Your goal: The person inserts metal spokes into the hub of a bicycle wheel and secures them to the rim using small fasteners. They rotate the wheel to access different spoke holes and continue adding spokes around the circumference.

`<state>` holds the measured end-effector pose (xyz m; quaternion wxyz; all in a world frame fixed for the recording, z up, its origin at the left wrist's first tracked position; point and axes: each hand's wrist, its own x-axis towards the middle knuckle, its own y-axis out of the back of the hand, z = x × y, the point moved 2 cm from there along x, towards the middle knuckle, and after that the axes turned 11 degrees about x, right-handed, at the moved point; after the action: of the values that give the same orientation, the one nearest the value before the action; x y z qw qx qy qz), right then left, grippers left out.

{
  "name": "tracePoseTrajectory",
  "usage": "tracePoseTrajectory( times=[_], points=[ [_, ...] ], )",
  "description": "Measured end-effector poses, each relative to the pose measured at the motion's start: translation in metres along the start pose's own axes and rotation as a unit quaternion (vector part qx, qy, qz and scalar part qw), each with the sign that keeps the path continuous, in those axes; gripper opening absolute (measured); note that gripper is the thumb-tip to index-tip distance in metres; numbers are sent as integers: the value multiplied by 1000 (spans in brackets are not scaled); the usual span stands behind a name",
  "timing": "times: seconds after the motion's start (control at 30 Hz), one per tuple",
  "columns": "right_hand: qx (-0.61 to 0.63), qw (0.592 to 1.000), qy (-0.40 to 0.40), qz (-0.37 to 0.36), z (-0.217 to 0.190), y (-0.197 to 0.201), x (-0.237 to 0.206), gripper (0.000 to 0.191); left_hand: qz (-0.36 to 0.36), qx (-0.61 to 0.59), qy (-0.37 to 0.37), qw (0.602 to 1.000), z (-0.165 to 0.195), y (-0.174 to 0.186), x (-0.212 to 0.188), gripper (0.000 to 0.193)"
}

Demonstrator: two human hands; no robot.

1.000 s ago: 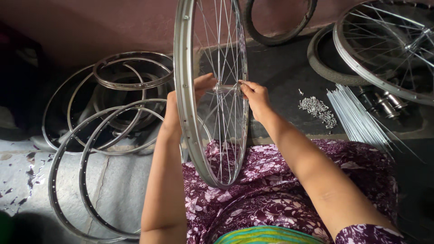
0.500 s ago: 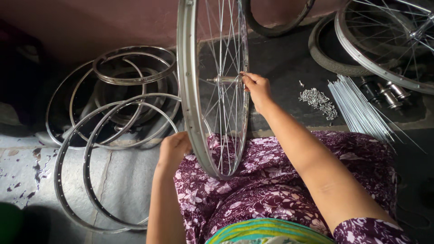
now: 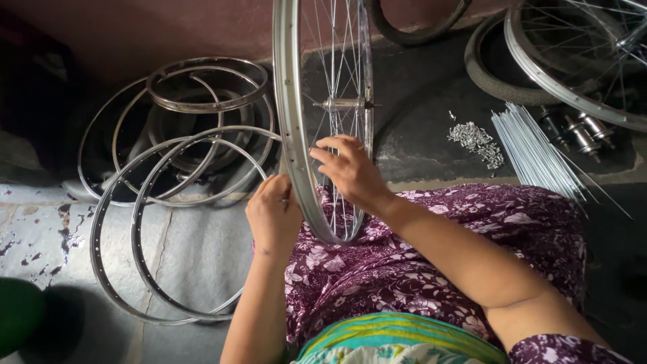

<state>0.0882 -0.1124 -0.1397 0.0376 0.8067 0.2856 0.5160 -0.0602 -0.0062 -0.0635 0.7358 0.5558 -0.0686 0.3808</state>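
A spoked bicycle wheel [image 3: 288,87] stands upright on my lap, its silver rim facing me edge-on and its hub [image 3: 344,104] at mid height. My left hand [image 3: 273,212] grips the lower rim from the left side. My right hand [image 3: 350,168] is on the right side of the wheel, fingers curled in among the spokes just below the hub. What the fingertips pinch is too small to tell. My lap is covered by purple flowered cloth [image 3: 431,263].
Several bare silver rims [image 3: 168,182] lie stacked on the floor at left. A bundle of loose spokes [image 3: 532,148], a heap of small nipples [image 3: 477,140], spare hubs [image 3: 579,131], a built wheel [image 3: 573,61] and a tyre [image 3: 485,74] lie at right.
My right hand has dropped from the hub down to the spokes near the lower rim. My left hand slid down from the upper rim to the lower rim. The view shifted slightly.
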Motion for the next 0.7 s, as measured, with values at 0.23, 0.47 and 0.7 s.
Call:
tracePoseTrajectory(
  times=[0.23,0.47,0.7],
  points=[
    [-17,999,-8,48,-1,0,4,19,54,-260,2,964,27,15,-9,25],
    [-44,994,55,81,22,15,-9,28,104,-73,-135,983,42,-7,11,83],
    [-147,986,-17,83,27,37,19,26,-65,-485,18,872,21,-24,7,79]
  ],
)
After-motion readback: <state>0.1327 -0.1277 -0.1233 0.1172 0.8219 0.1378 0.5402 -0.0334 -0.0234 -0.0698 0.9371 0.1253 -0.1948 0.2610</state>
